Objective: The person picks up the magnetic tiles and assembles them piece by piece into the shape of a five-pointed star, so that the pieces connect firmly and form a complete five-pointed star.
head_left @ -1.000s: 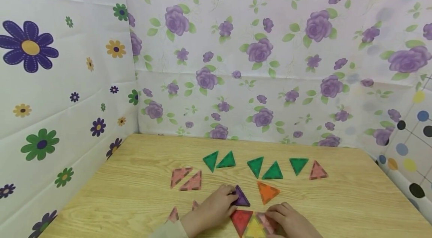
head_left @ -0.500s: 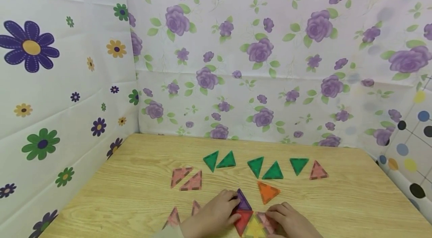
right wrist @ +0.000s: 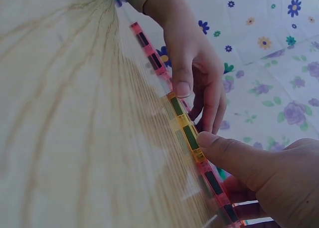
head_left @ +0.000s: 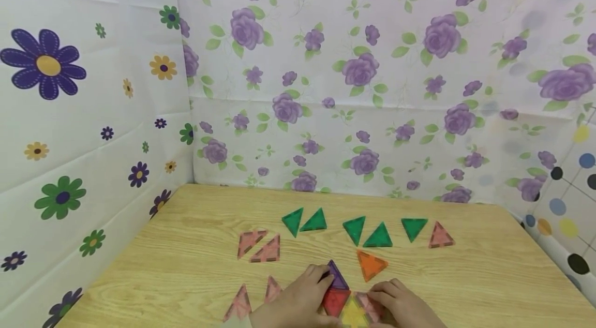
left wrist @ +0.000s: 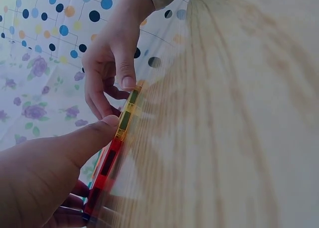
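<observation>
A purple triangular magnetic tile (head_left: 339, 277) lies flat against a red triangular tile (head_left: 336, 302). To the right of the red one are a yellow tile (head_left: 354, 315) and a pink tile (head_left: 365, 303), edge to edge in a row. My left hand (head_left: 300, 297) curls over the left side of the purple and red tiles, its thumb at the yellow tile's near edge in the left wrist view. My right hand (head_left: 402, 304) holds the pink tile from the right. In the right wrist view its thumb (right wrist: 212, 140) presses the yellow tile's near edge.
Beyond the hands lies an orange triangle (head_left: 371, 265). Several green triangles (head_left: 378, 236) and a pink one (head_left: 440, 236) are along the table's (head_left: 186, 245) back. More pink triangles (head_left: 266, 249) lie to the left. Flowered cloth (head_left: 298, 110) hangs behind.
My left hand has drawn the purple tile toward me until it meets the red tile, and its thumb has moved down to the yellow tile's near edge. My right hand stays in place.
</observation>
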Tool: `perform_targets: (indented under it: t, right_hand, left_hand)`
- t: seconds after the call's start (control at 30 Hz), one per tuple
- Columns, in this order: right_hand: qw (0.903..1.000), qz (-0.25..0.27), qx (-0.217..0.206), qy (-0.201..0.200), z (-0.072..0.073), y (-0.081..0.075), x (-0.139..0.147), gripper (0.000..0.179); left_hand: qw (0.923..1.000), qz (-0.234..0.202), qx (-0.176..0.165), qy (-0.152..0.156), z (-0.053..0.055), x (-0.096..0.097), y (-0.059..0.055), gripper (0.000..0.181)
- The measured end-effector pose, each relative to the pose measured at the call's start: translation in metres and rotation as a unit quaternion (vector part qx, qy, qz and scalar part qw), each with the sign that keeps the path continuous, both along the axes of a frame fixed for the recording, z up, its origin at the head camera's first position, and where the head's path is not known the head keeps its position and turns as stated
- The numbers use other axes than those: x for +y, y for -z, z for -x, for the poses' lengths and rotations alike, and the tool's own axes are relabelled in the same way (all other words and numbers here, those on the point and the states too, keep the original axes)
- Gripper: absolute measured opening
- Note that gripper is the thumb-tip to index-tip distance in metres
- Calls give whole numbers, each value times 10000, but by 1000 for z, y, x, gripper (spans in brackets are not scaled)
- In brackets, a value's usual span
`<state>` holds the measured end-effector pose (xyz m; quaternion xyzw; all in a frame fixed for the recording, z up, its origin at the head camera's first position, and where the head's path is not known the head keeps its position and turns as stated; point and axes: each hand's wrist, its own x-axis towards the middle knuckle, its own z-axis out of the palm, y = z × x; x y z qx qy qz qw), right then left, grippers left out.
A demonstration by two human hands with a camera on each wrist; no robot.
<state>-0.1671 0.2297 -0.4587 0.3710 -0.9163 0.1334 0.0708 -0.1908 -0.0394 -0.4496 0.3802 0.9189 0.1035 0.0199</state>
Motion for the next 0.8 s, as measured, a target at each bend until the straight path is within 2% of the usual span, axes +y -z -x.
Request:
perform_targets:
  t: [0.13,0.37,0.5,0.7,0.8]
  right_hand:
    - [9999,-52,-78,48,0,0,1,54]
    - [10000,-37,50,29,1,4,4,52]
    - [9999,-34,114,6,1,5,4,52]
    - [9999,-114,107,-46,2,2,3,51]
    - [10000,-4,-64,18,1,-6,2,48]
  left_hand:
    - [10000,14,-2,51,1,0,0,86]
    - [9994,-142,-320,62,2,2,1,85]
    - [9993,-150,-326,89,3,2,2,84]
    - [9996,-159,112,208,1,0,3,81]
    - [9990,-217,266,295,1,-1,3,78]
